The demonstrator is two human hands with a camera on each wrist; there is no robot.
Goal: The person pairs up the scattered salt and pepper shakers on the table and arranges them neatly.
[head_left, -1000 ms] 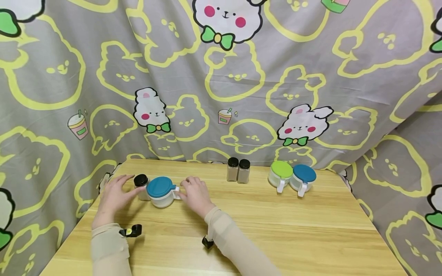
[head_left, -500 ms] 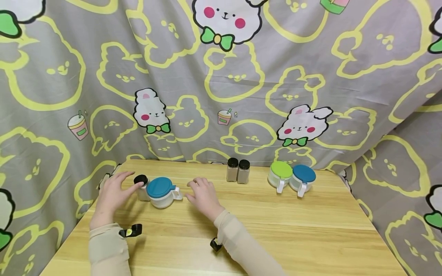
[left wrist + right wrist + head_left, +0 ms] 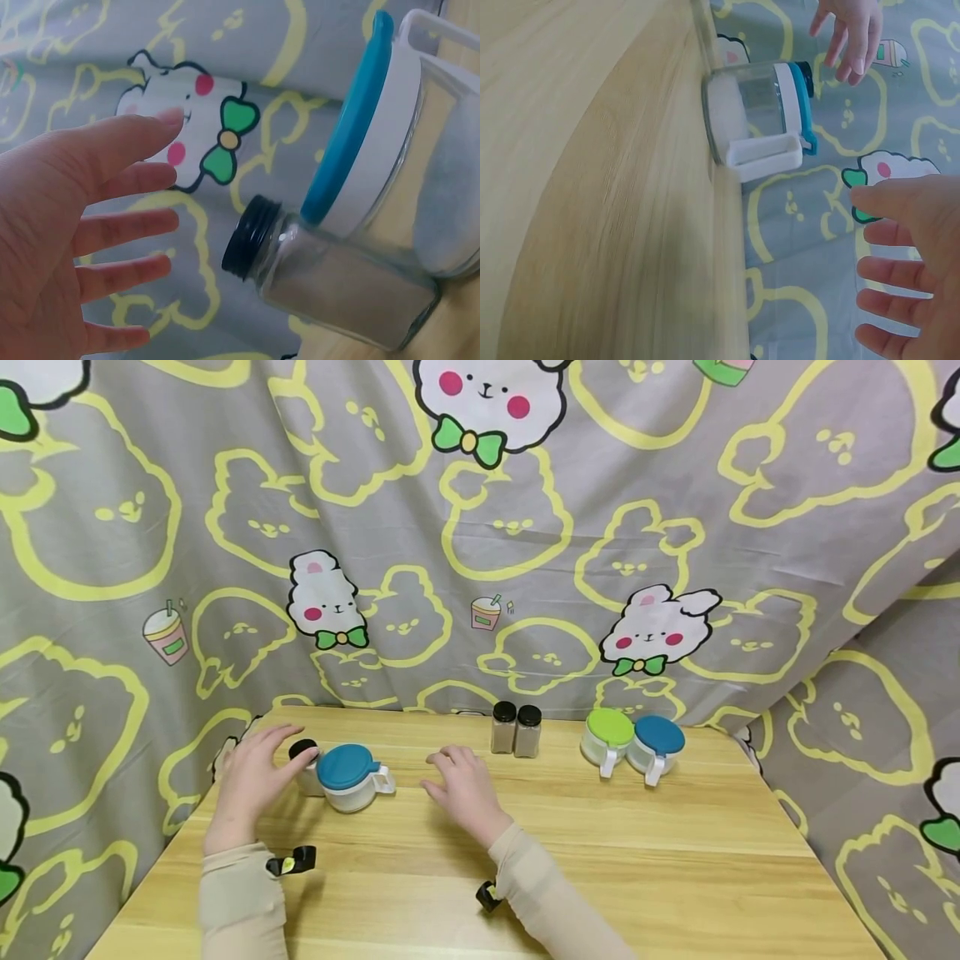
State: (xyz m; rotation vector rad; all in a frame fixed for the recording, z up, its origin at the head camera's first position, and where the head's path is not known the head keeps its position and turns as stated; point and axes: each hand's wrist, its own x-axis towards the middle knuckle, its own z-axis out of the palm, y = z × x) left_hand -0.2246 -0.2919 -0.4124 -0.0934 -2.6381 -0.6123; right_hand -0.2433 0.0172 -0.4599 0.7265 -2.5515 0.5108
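At the table's left stands a glass seasoning jar with a blue lid and white handle [image 3: 350, 778], some white contents low inside. Touching or nearly touching its left side is a square glass spice bottle with a black cap [image 3: 337, 285], filled with brownish powder. My left hand [image 3: 251, 781] hovers by that bottle, its fingers spread and holding nothing; the left wrist view shows a gap between fingertips and cap. To the right of the jar's handle is my right hand [image 3: 467, 789], fingers loosely bent, apart from the jar and holding nothing.
Two black-capped spice bottles [image 3: 515, 730] stand side by side at the table's back middle. Right of them are a green-lidded jar [image 3: 609, 739] and another blue-lidded jar [image 3: 657, 747], handles toward me. A patterned curtain [image 3: 525, 552] hangs behind the wooden table [image 3: 637, 877].
My right hand has let go of the jar's handle area and drawn away to the right. The left hand has lifted slightly off the bottle's cap. The jar and bottle stay put.
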